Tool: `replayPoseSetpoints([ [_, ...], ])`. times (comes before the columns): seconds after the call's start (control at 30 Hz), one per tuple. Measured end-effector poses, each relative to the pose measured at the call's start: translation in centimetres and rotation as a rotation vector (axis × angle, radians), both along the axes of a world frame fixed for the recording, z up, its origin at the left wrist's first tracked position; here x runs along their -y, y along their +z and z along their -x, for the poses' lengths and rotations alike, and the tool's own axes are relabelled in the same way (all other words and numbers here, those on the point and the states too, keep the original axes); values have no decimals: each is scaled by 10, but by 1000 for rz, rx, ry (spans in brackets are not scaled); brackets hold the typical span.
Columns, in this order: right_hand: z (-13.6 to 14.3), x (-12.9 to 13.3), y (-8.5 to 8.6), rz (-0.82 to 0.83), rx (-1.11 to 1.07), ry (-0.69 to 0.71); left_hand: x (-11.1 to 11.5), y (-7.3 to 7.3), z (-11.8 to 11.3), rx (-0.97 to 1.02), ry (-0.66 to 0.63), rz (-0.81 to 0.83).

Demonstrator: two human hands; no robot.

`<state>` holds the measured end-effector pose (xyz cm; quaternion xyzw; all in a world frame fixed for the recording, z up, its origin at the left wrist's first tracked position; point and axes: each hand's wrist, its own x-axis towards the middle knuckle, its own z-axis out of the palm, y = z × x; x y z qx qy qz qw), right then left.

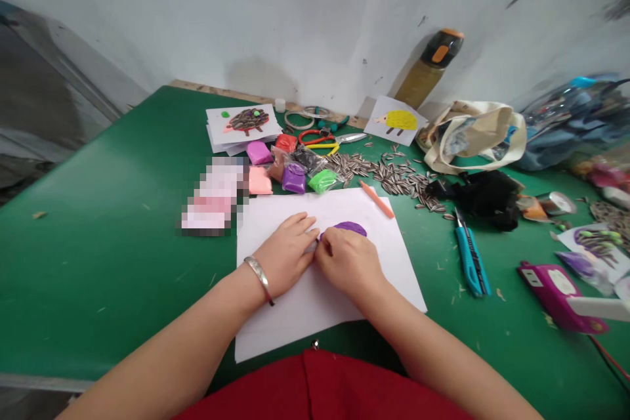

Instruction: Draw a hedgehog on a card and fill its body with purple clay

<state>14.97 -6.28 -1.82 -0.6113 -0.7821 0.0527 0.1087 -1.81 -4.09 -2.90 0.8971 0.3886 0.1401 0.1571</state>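
Note:
A stack of white paper [275, 331] lies in front of me on the green table. On its top sheet is a flat purple clay patch [353, 228], partly covered by my right hand [348, 261]. That hand is curled, thumb and fingers pinched together at the patch's left edge. Something small and dark shows at the fingertips, too small to name. My left hand [286, 252], with a silver bracelet [258, 275] at the wrist, rests flat on the paper, its fingertips almost touching the right hand. An orange pen or stick [377, 199] lies at the sheet's upper right.
Clay packets [294, 178], scissors [322, 139] and scattered sunflower seeds [401, 177] lie behind the paper. Hedgehog pictures [249, 121] stand near the wall, with a bottle [428, 72]. To the right are a blue utility knife [471, 256], a cloth bag [475, 138] and a magenta device [558, 295].

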Motion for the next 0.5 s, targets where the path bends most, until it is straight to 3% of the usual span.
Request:
replayPoseSetpoints([
  [0.33, -2, 0, 0, 21, -16, -6, 1, -3, 0, 3, 10, -9],
  [0.5, -25, -3, 8, 48, -204, 52, 2, -1, 1, -4, 4, -7],
])
